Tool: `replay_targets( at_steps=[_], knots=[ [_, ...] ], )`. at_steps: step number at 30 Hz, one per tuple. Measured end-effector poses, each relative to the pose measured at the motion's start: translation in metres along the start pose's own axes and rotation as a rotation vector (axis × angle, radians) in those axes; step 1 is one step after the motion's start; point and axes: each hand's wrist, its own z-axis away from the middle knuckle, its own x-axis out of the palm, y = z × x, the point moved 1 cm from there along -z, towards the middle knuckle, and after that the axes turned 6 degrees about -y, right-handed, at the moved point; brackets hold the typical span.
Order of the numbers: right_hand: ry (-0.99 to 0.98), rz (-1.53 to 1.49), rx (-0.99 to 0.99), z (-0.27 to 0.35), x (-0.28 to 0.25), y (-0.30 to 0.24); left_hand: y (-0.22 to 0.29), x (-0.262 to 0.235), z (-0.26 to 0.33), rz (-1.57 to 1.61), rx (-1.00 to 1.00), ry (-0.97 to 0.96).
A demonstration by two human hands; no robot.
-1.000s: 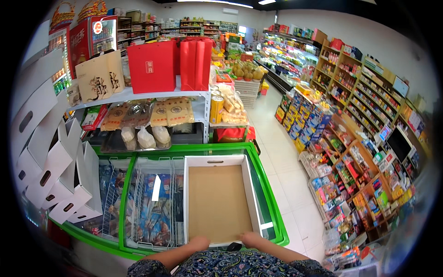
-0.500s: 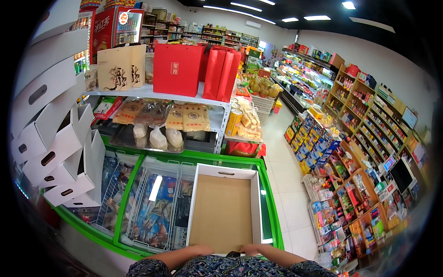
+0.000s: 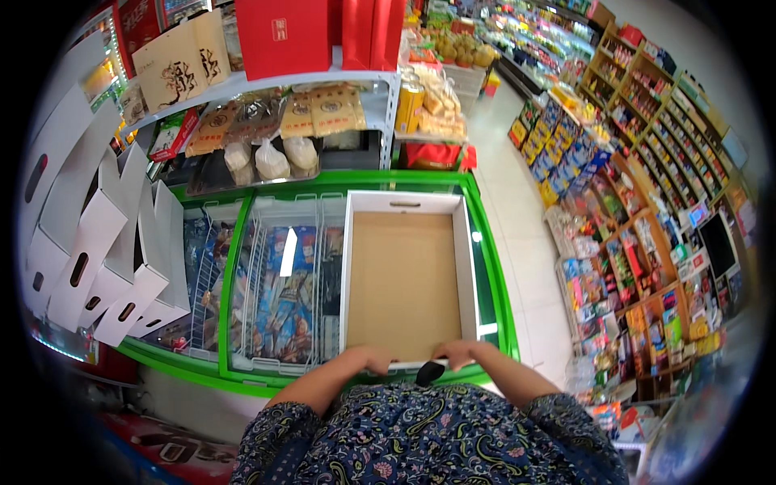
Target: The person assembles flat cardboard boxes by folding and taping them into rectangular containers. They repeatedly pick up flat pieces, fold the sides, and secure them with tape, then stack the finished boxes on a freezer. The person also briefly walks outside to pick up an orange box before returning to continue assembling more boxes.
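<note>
A shallow white cardboard box [image 3: 411, 283] with a brown inside lies open side up on the glass top of a green-framed chest freezer [image 3: 234, 303]. Nothing lies in it. My left hand [image 3: 369, 360] is closed on its near wall, left of the middle. To the right, my right hand [image 3: 457, 353] grips the same wall near the corner. The fingertips of both hands are partly hidden. Between them, at the near edge, shows a small black object [image 3: 431, 373] that I cannot make out.
Several white boxes with hand holes [image 3: 101, 242] lean in a stack on the freezer's left end. Behind the freezer, a metal shelf [image 3: 323, 84] bears red bags [image 3: 284, 36] and bagged food. A crowded goods stand [image 3: 606, 283] lies right of the aisle.
The view has tipped down, so the freezer and box sit higher in the picture and more of my arms shows. Both hands stay at the box's near wall.
</note>
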Motion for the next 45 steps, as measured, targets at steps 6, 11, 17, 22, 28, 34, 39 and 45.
replay_targets(
  at_steps=[6,11,17,22,28,34,39,45],
  knots=[
    [0.425,0.032,-0.074,0.027,0.012,-0.029,-0.007,0.016,0.006,0.040,-0.077,0.241],
    [1.159,-0.679,-0.224,0.102,0.016,-0.034,0.039,0.026,0.108,0.104,-0.171,1.178],
    [1.082,-0.370,0.405,0.054,0.044,0.028,-0.009,0.073,0.108,1.709,-0.291,1.087],
    [1.041,-0.783,0.314,0.047,0.050,0.011,-0.045,0.108,0.063,1.852,-0.023,1.083],
    [1.126,-0.595,0.325,0.065,0.080,-0.009,0.017,0.107,0.106,1.777,0.061,1.119],
    [1.396,-0.616,0.144,0.071,0.091,-0.051,0.016,0.128,0.113,1.594,0.248,1.302],
    [1.469,-0.614,0.100,0.069,0.081,-0.051,0.017,0.093,0.122,1.558,0.255,1.305],
    [1.457,-0.630,0.134,0.077,0.069,-0.048,0.005,0.090,0.110,1.592,0.291,1.291]
  ],
)
